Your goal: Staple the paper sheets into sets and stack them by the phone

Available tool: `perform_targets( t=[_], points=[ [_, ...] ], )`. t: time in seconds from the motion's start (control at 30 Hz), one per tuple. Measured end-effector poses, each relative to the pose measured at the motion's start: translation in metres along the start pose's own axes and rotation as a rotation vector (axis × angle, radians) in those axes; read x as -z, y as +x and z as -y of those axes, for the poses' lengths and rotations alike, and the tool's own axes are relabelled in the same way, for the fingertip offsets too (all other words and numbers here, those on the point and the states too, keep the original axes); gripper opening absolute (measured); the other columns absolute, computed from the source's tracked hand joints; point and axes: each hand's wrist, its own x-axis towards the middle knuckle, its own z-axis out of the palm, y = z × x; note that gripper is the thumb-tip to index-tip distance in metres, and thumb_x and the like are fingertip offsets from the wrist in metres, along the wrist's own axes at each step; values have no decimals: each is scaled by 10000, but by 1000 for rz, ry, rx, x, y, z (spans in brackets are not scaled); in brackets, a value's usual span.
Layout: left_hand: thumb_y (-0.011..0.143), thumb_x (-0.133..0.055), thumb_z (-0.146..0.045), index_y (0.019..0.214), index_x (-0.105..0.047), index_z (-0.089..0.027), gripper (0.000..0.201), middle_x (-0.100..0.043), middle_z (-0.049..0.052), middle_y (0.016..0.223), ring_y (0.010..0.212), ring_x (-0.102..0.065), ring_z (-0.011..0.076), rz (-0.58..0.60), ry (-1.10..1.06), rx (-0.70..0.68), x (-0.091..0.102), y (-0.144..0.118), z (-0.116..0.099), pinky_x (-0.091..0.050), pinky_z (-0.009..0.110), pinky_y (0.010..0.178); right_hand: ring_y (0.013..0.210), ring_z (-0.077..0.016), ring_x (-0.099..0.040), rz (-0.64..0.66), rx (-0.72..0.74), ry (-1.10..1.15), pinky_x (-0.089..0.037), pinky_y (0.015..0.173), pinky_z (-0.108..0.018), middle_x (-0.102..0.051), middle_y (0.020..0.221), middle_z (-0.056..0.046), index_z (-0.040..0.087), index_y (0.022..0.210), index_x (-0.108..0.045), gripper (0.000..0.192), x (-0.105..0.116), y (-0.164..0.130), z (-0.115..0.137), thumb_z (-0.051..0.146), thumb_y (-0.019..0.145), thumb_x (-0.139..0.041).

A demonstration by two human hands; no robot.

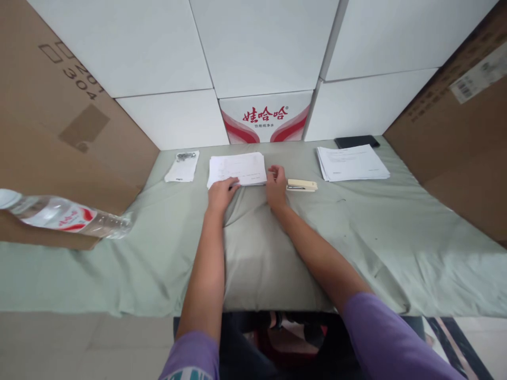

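A stack of printed paper sheets (237,164) lies on the cloth-covered table in front of me. My left hand (223,194) is closed at its lower left edge, fingertips and thumb on the sheets. Beside the stack's lower right corner, my right hand (277,187) has its fingers curled in; whatever is between them cannot be made out. Just right of that hand, a cream stapler (301,185) lies on its side, close to the knuckles. Further right sits a second stack of printed paper (352,163).
A small white packet (182,167) with dark metal bits on it lies left. Behind the right stack is a black phone (356,141). A water bottle (71,214) juts in at left. Cardboard walls (59,132) flank the green cloth (158,264), and white boxes (265,53) stand behind.
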Motion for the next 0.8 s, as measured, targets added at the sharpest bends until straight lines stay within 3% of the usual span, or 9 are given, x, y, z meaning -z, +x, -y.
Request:
perform_targets(
  t=[0.1,0.3,0.57,0.67,0.8],
  points=[
    [949,-635,-380,1241,-740,-318,317,-711,6,1340,1236,-660,258,41,-77,16,2,-1,7,-504,351,991,908,-178,-586,-4,10,-6,-491,878,-347,-662,1066,-71,210,1051,-535,245,-1,0,0,195,819,-456],
    [981,-573,-414,1221,-751,-326,311,-713,-6,1337,1260,-644,253,57,-100,32,7,-1,7,-499,352,996,897,-175,-580,-17,-2,-11,-486,872,-338,-643,1012,-60,200,1047,-546,237,-1,2,-1,208,826,-460],
    [1043,-395,-379,1211,-698,-284,359,-768,91,1122,1041,-690,276,-39,77,119,4,3,1,-464,346,866,916,-174,-602,-20,-45,10,-496,926,-348,-677,995,-54,206,1044,-554,192,-1,0,4,248,866,-494],
    [1057,-339,-344,1182,-669,-237,369,-745,117,1112,1038,-667,265,-170,47,110,5,4,2,-436,350,906,841,-171,-631,49,-163,88,-529,890,-360,-709,1001,-62,205,1045,-565,210,-2,7,13,363,913,-523],
    [1064,-310,-344,1129,-670,-211,389,-708,141,1170,1141,-606,275,-301,-58,-53,12,-2,-3,-379,394,1016,765,-249,-697,304,-503,286,-594,753,-448,-730,907,-146,165,974,-610,485,9,30,32,639,919,-519]
  ],
)
